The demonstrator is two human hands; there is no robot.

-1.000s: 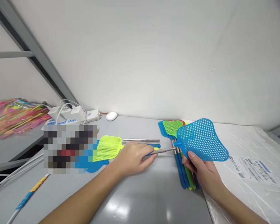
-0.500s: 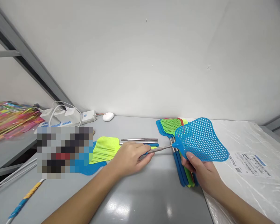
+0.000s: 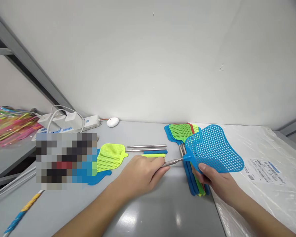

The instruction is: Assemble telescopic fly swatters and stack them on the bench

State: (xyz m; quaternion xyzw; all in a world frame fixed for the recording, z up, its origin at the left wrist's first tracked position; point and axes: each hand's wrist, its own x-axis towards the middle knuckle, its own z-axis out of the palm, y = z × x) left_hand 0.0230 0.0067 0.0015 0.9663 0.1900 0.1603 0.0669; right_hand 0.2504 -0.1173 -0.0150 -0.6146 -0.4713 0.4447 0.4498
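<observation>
A blue fly swatter is held across both of my hands. My right hand (image 3: 212, 177) pinches the mesh head (image 3: 213, 148) by its lower edge, thumb on top. My left hand (image 3: 148, 171) wraps round the metal rod (image 3: 172, 162) near the head; the handle end is hidden in the fist. Behind the held swatter lies a stack of fly swatters, a green mesh head (image 3: 180, 131) on top and blue handles (image 3: 190, 177) toward me. Beyond my left hand rest a yellow mesh head (image 3: 111, 156), metal rods (image 3: 146, 146), a blue handle (image 3: 155, 152) and a yellow handle (image 3: 154, 155).
White plastic-wrapped sheeting (image 3: 259, 204) with a label covers the right side of the grey table (image 3: 148, 214). At the left stand a power strip with plugs (image 3: 75, 121), a white oval device (image 3: 112, 122), cables and a bag of colourful items (image 3: 12, 126). A blurred patch hides part there.
My left hand has shifted right and slightly down, closer to the mesh head, and the blue grip seen in it before is now covered. My right hand keeps its hold.
</observation>
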